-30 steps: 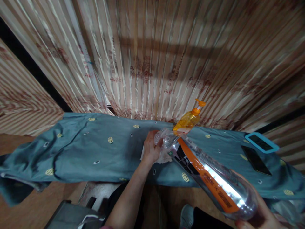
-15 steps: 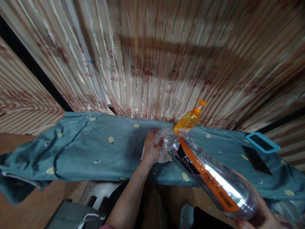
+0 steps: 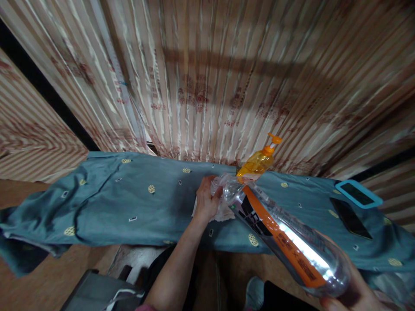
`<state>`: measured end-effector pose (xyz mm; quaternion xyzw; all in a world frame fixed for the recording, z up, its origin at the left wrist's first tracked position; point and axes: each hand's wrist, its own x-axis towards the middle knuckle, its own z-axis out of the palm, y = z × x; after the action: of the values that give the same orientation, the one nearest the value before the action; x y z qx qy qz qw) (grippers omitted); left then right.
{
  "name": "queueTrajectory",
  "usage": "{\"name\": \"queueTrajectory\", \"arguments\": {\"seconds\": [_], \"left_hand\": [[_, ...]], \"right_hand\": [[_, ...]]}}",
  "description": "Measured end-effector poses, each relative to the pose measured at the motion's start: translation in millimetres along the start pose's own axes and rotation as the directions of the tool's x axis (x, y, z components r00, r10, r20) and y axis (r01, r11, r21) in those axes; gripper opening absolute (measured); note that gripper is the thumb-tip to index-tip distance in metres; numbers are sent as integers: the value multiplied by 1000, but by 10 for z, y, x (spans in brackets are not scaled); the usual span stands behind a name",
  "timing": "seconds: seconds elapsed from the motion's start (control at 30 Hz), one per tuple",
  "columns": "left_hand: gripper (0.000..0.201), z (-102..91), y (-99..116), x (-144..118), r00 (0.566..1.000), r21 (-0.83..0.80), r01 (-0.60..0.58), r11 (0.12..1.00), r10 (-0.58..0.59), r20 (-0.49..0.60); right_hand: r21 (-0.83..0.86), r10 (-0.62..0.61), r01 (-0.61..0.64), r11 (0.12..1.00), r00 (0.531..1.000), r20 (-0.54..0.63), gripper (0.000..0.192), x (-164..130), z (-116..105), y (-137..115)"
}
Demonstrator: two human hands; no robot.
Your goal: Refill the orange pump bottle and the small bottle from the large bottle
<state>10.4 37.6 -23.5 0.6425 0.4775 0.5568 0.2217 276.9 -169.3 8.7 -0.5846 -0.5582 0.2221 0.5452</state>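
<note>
A long, narrow surface runs across the middle of the view from nine o'clock to three o'clock, draped in a teal cloth (image 3: 106, 203) dotted with small pale yellow rounds and tiny white rectangles; the fabric lies wrinkled and sags over the near edge at the far left. Behind it, filling the whole upper half from ten o'clock round to two o'clock, hang pleated, shiny curtains (image 3: 207, 77) in tan and cream stripes with faded reddish motifs, and a dark gap shows between two panels at ten o'clock. Brown floor shows below the cloth at eight o'clock. The right hand (image 3: 356, 291), at five o'clock in the frame, is wrapped around the base of a large clear plastic bottle (image 3: 285, 237) with an orange and black label, holding it tilted so its neck points toward the centre. There the left hand (image 3: 206, 198) is closed about the bottle's mouth, with a crumpled white tissue (image 3: 223, 211) bunched under it on the cloth. Just behind the neck, at one o'clock from the left hand, stands an orange pump bottle (image 3: 257, 162). At three o'clock lie a phone in a blue case (image 3: 358, 193) and, just beside it, a dark phone (image 3: 350, 217).
</note>
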Motion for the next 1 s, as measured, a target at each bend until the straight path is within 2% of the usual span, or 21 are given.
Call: {"name": "queueTrajectory", "arguments": {"seconds": [0.13, 0.27, 0.53, 0.73, 0.8, 0.9, 1.0], "left_hand": [[34, -4, -1, 0, 1000, 0, -14, 1000, 14, -8], [34, 2, -7, -1, 1000, 7, -13, 1000, 13, -8], [33, -9, 19, -1, 1000, 5, -20, 1000, 20, -10], [35, -10, 2, 1, 1000, 9, -7, 1000, 7, -5], [37, -8, -4, 0, 1000, 8, -13, 1000, 13, -1], [40, -7, -2, -2, 1000, -1, -24, 1000, 24, -5], [39, -11, 8, -4, 1000, -2, -21, 1000, 21, -6]], "right_hand": [[38, 89, -89, 995, 996, -8, 90, -22, -7, 10], [63, 40, -41, 997, 999, 9, 90, -15, -26, 25], [55, 150, -151, 987, 988, 24, 83, -41, 64, -237], [27, 91, -96, 995, 987, 133, 77, 27, -102, -67], [12, 86, -88, 996, 990, 112, 80, 30, -110, -16], [51, 64, -65, 997, 998, 16, 86, 5, -36, -46], [85, 170, -168, 982, 985, -10, 85, -26, 78, -208]]}}
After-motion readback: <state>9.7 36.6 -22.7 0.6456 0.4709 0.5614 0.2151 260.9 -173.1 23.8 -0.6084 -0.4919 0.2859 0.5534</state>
